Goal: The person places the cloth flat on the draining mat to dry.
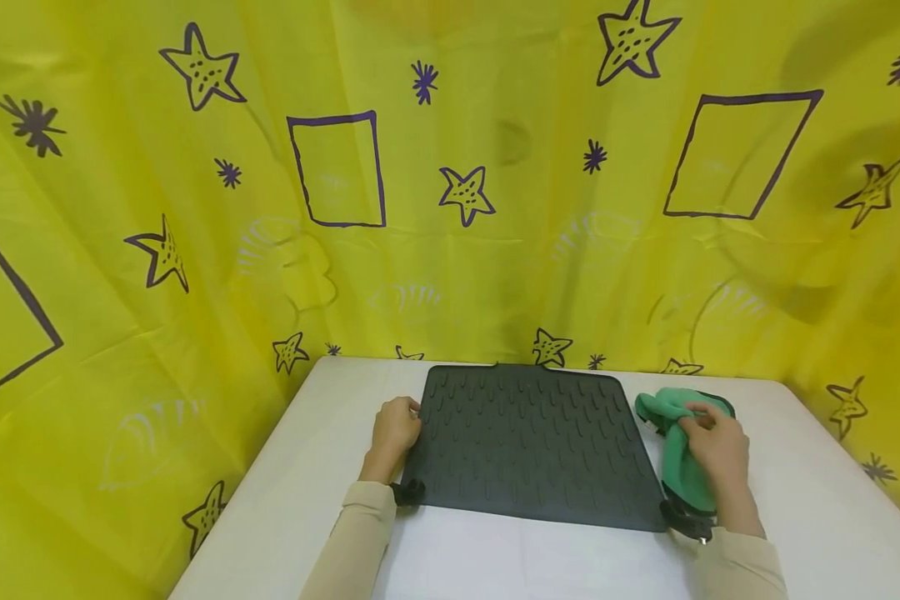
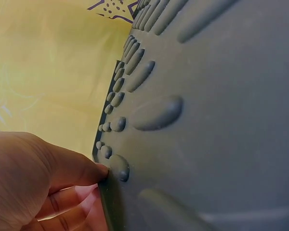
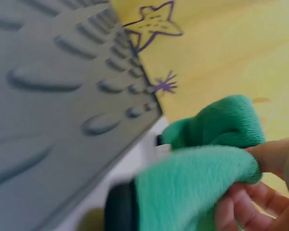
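Observation:
A dark grey rubbery mat (image 1: 528,450) with rows of raised oval ridges spreads over the middle of the white table. My left hand (image 1: 397,427) is at its left edge; in the left wrist view the thumb (image 2: 94,172) lies on the mat's rim, with the other fingers beneath. To the right of the mat is a green fleecy cloth (image 1: 690,479) with black edging. My right hand (image 1: 720,446) pinches a bunched fold of this cloth, and the right wrist view shows the fold (image 3: 197,168) between thumb and fingers.
The white table (image 1: 570,567) extends around the mat. A yellow curtain (image 1: 510,275) with purple stars and squares hangs behind the table and along both sides. Black wrist straps (image 1: 690,523) sit close to the mat's near corners.

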Motion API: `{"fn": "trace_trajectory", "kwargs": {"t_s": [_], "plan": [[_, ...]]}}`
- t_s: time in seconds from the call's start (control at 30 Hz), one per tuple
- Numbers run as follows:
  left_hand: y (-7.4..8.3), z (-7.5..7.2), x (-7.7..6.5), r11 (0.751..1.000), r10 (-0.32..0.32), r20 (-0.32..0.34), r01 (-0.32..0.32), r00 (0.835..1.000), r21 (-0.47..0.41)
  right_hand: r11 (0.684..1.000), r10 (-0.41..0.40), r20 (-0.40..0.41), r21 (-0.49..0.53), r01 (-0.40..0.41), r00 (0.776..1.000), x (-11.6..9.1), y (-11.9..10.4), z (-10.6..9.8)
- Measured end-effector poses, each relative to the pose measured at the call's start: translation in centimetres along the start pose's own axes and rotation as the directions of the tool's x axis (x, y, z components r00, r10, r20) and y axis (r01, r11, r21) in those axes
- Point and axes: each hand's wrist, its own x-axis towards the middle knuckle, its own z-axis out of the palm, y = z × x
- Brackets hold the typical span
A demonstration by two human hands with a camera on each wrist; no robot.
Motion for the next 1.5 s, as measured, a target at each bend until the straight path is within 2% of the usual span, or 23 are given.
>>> {"fn": "trace_trajectory", "kwargs": {"t_s": [0.1,0.17,0.27,0.4,0.57,0.67,0.8,0.97,1.13,1.5], "plan": [[0.1,0.0,0.0,1.000,0.006,0.001,-0.006,1.000,0.004,0.987,0.049,-0.034,0.153,-0.044,0.998,-0.2,-1.2,-0.9],[0.2,-0.1,-0.1,1.000,0.006,0.001,-0.006,1.000,0.007,0.961,0.083,-0.036,0.267,-0.070,0.996,-0.3,-2.1,-1.5],[0.2,-0.1,-0.2,1.000,0.000,0.006,0.000,1.000,0.014,0.893,0.113,-0.029,0.442,-0.089,0.993,-0.6,-3.6,-2.2],[0.2,-0.2,-0.3,1.000,0.000,0.013,0.000,1.000,0.017,0.799,0.099,-0.040,0.599,-0.056,0.994,-1.1,-5.4,-3.0],[0.3,-0.2,-0.4,1.000,0.005,0.009,-0.005,1.000,0.005,0.721,0.044,-0.061,0.693,0.011,0.997,-1.6,-7.3,-3.1],[0.3,-0.2,-0.4,1.000,0.011,0.006,-0.011,1.000,0.001,0.706,0.021,-0.059,0.708,0.027,0.998,-1.7,-7.9,-2.7],[0.1,-0.1,-0.5,1.000,0.008,0.009,-0.008,1.000,0.006,0.719,-0.001,-0.046,0.694,0.033,0.999,-2.0,-8.6,-1.9],[0.0,0.0,-0.4,1.000,0.027,0.007,-0.027,1.000,0.010,0.713,-0.054,-0.051,0.697,0.074,0.997,-2.4,-9.3,-0.7],[0.0,0.1,-0.4,0.999,0.031,0.008,-0.031,0.999,0.011,0.741,-0.131,-0.043,0.659,0.127,0.990,-2.9,-10.0,0.6],[0.2,-0.1,-0.5,1.000,0.011,0.020,-0.011,1.000,-0.003,0.807,-0.261,0.057,0.560,0.185,0.964,-3.7,-11.2,3.3]]}}
